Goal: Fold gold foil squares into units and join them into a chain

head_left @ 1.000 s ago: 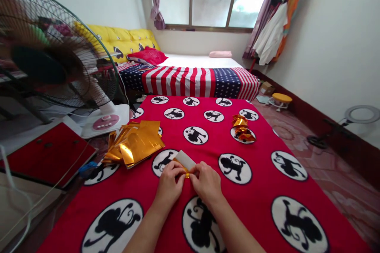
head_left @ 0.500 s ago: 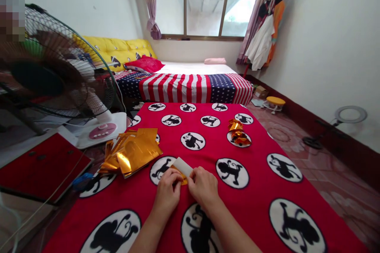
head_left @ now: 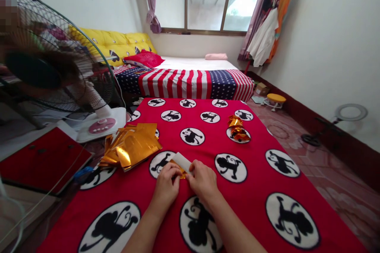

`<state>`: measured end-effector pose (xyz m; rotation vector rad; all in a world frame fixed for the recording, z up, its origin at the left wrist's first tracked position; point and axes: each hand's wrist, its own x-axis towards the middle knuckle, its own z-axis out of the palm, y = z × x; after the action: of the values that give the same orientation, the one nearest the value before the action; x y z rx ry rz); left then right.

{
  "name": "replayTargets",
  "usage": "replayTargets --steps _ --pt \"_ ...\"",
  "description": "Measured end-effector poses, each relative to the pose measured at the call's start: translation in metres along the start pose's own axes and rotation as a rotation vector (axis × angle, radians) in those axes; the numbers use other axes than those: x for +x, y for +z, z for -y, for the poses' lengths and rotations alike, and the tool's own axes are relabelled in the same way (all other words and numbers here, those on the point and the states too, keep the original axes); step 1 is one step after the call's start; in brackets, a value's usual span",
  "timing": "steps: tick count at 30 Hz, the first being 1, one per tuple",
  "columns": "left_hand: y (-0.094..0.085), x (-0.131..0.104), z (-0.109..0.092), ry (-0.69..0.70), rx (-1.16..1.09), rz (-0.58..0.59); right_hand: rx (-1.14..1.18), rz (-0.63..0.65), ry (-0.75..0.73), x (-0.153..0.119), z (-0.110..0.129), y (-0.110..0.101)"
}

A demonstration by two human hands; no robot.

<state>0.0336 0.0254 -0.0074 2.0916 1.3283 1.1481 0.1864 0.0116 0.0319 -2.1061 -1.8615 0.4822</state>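
Both hands work at one small paper sheet [head_left: 181, 161] that lies on the red cloth [head_left: 252, 201], in the near middle of the view. The left hand [head_left: 167, 184] has its fingers and thumb drawn in on the sheet's left part, and the right hand [head_left: 202, 178] pinches its right part. Between the fingertips the sheet shows gold; its far part shows a pale whitish side. The fingers hide part of the near edge, so its exact shape there cannot be told. The two hands are near each other but apart.

To the left of the hands, a loose, fanned pile of gold paper [head_left: 138, 144] rests on the cloth, shiny side mostly up. Farther off to the right, a row of crumpled-looking gold pieces [head_left: 236, 128] sits over one of the cloth's white circles, which bear black monkeys.

Beyond the pile on the left stands a fan [head_left: 32, 69] with a white and pink base, and nearer is a dark red panel [head_left: 44, 158] with a small blue thing [head_left: 84, 174] beside it. Past the cloth's far edge is a bed [head_left: 190, 81] with a striped and starred cover, and a yellow-topped stool [head_left: 276, 98] stands on the floor to the right
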Motion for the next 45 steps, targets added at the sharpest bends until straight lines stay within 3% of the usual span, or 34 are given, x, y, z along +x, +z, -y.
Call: replayTargets --steps 13,19,25,30,33,42,45 --pt "-0.001 -0.003 -0.006 0.009 0.039 0.008 0.092 -0.036 -0.052 -0.003 -0.013 0.002" --pt "0.002 -0.005 -0.008 0.002 0.046 -0.004 0.090 -0.160 -0.031 0.000 -0.016 0.004" --pt "0.001 -0.003 -0.009 0.028 0.040 -0.013 0.017 -0.132 -0.019 0.005 -0.012 0.003" --pt "-0.003 -0.003 -0.016 0.059 0.218 -0.030 0.017 -0.107 -0.009 0.005 -0.010 -0.001" --pt "-0.001 -0.004 -0.018 0.066 0.293 0.025 0.030 -0.102 -0.009 0.001 -0.009 -0.003" --pt "0.002 -0.007 -0.019 0.094 0.155 0.077 0.352 -0.098 0.026 -0.015 -0.020 0.002" --pt "0.001 -0.005 -0.017 0.124 0.105 0.092 0.534 0.001 0.003 -0.028 -0.020 0.008"
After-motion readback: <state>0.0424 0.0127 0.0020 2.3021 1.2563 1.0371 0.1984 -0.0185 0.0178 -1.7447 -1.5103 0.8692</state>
